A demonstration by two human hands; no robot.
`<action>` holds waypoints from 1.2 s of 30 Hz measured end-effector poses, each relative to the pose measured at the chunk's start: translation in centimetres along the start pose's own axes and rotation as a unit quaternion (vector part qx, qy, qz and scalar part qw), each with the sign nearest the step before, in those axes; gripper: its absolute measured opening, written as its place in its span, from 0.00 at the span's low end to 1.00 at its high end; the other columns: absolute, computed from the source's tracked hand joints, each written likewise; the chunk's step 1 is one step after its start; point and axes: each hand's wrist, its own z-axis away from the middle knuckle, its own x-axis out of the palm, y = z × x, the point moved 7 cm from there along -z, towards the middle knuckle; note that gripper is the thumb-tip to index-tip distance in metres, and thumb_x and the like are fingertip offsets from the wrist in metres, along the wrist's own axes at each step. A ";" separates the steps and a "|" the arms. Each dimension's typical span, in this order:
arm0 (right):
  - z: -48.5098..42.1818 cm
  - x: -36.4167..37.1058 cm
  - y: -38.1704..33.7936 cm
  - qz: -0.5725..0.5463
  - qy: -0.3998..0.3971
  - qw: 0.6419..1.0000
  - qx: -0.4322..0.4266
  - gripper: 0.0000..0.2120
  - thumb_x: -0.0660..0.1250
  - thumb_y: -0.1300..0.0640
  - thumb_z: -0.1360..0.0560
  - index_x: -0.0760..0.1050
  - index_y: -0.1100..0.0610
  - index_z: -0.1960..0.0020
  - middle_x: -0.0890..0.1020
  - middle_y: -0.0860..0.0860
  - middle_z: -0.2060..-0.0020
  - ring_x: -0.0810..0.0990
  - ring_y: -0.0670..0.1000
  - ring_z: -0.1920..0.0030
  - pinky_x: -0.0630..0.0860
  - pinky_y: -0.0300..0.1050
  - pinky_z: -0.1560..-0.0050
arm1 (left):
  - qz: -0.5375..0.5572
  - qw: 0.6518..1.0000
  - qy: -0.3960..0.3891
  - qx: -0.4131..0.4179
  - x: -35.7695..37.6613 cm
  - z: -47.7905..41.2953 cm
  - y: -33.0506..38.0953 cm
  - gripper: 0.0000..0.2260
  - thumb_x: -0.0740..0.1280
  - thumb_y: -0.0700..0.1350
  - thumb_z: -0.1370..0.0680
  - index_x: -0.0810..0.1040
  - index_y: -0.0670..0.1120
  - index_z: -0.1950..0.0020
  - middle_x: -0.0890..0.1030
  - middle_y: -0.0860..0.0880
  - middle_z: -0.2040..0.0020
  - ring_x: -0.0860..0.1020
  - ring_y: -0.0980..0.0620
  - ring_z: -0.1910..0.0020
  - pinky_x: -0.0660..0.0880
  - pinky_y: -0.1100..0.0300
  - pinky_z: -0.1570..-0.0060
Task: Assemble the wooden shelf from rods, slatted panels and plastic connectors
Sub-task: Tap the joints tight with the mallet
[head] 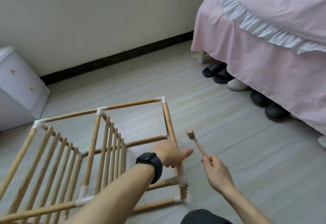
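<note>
Shelf rod (168, 121) gripped by left hand (167, 155), right hand (216, 170) holding mallet (196, 143) tilted

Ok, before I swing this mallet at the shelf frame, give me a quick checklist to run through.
1. Right hand grip on the mallet: pinches the handle's end, head raised. Ok.
2. Left hand steadying the frame: holds its side rod. Ok.
3. Thumb clear of the swing: it sticks out toward the mallet. Not ok.
4. Near connector fully seated: too blurred. Cannot tell.
5. Far connector seated: rods look pushed home. Ok.
6. Frame supported: lies on its side on the floor. Ok.
</note>
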 end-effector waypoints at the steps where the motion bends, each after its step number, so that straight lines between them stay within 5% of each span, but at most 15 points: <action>1: 0.1 -0.2 0.2 -0.002 0.000 1.000 0.003 0.13 0.54 0.47 0.15 0.76 0.51 0.47 0.81 0.49 0.58 0.79 0.48 0.56 0.72 0.44 0.61 | 0.031 0.999 0.008 -0.006 0.6 -0.3 0.4 0.22 0.61 0.62 0.19 0.80 0.47 0.59 0.83 0.51 0.62 0.83 0.53 0.62 0.78 0.59 0.63; 4: 0.4 -0.6 0.8 -0.014 0.001 1.000 0.005 0.14 0.53 0.48 0.14 0.75 0.51 0.46 0.81 0.48 0.59 0.79 0.47 0.57 0.72 0.42 0.63 | 0.111 0.992 0.050 -0.027 -0.3 0.1 0.6 0.14 0.61 0.48 0.20 0.81 0.43 0.57 0.84 0.49 0.64 0.84 0.51 0.66 0.83 0.58 0.64; 10: 0.6 -1.7 -1.3 -0.045 0.022 0.998 -0.030 0.13 0.52 0.47 0.14 0.72 0.49 0.50 0.83 0.43 0.56 0.80 0.44 0.55 0.73 0.41 0.59 | 0.231 0.954 0.192 -0.017 -11.1 2.6 -0.2 0.14 0.63 0.48 0.19 0.82 0.38 0.52 0.86 0.41 0.56 0.85 0.42 0.56 0.82 0.45 0.50; 16: 0.5 -4.8 -11.5 -0.119 0.131 0.967 -0.182 0.11 0.54 0.50 0.15 0.74 0.53 0.46 0.82 0.45 0.52 0.78 0.48 0.52 0.72 0.47 0.56 | 0.464 0.846 0.258 0.062 -23.5 8.8 -2.5 0.10 0.65 0.42 0.20 0.80 0.35 0.47 0.86 0.40 0.59 0.87 0.44 0.59 0.84 0.56 0.61; 19: 0.5 -6.2 -17.1 -0.141 0.158 0.949 -0.235 0.09 0.55 0.51 0.15 0.72 0.51 0.48 0.78 0.43 0.55 0.76 0.49 0.51 0.69 0.39 0.57 | 0.549 0.787 0.261 0.109 -26.8 11.9 -4.6 0.10 0.65 0.40 0.20 0.80 0.33 0.49 0.86 0.37 0.57 0.87 0.43 0.59 0.83 0.57 0.60; 22: 1.1 -7.7 -22.4 -0.130 0.209 0.919 -0.307 0.10 0.56 0.53 0.15 0.74 0.55 0.46 0.74 0.44 0.45 0.72 0.47 0.44 0.66 0.32 0.49 | 0.596 0.743 0.284 0.114 -27.5 14.0 -7.7 0.08 0.65 0.40 0.21 0.80 0.36 0.52 0.86 0.39 0.57 0.86 0.46 0.62 0.82 0.57 0.62; 26: 2.1 -8.2 -28.1 -0.086 0.230 0.884 -0.399 0.12 0.55 0.50 0.17 0.74 0.54 0.47 0.73 0.49 0.35 0.67 0.44 0.40 0.65 0.38 0.40 | 0.658 0.683 0.298 0.107 -25.6 15.8 -12.0 0.08 0.65 0.43 0.20 0.76 0.39 0.44 0.86 0.43 0.57 0.85 0.46 0.60 0.80 0.53 0.57; 32: 3.5 -4.6 -33.3 -0.013 0.152 0.861 -0.486 0.12 0.57 0.55 0.15 0.75 0.57 0.38 0.78 0.55 0.36 0.70 0.54 0.29 0.70 0.60 0.31 | 0.715 0.612 0.334 0.047 -21.5 17.9 -19.0 0.14 0.64 0.46 0.18 0.72 0.41 0.36 0.84 0.43 0.58 0.78 0.52 0.69 0.78 0.58 0.65; 36: 5.0 -1.3 -35.1 0.075 0.121 0.839 -0.524 0.14 0.55 0.51 0.16 0.76 0.57 0.41 0.80 0.53 0.40 0.71 0.53 0.31 0.73 0.62 0.39 | 0.748 0.577 0.327 0.004 -18.2 18.5 -23.5 0.11 0.62 0.46 0.16 0.72 0.40 0.39 0.82 0.44 0.65 0.73 0.54 0.76 0.73 0.64 0.77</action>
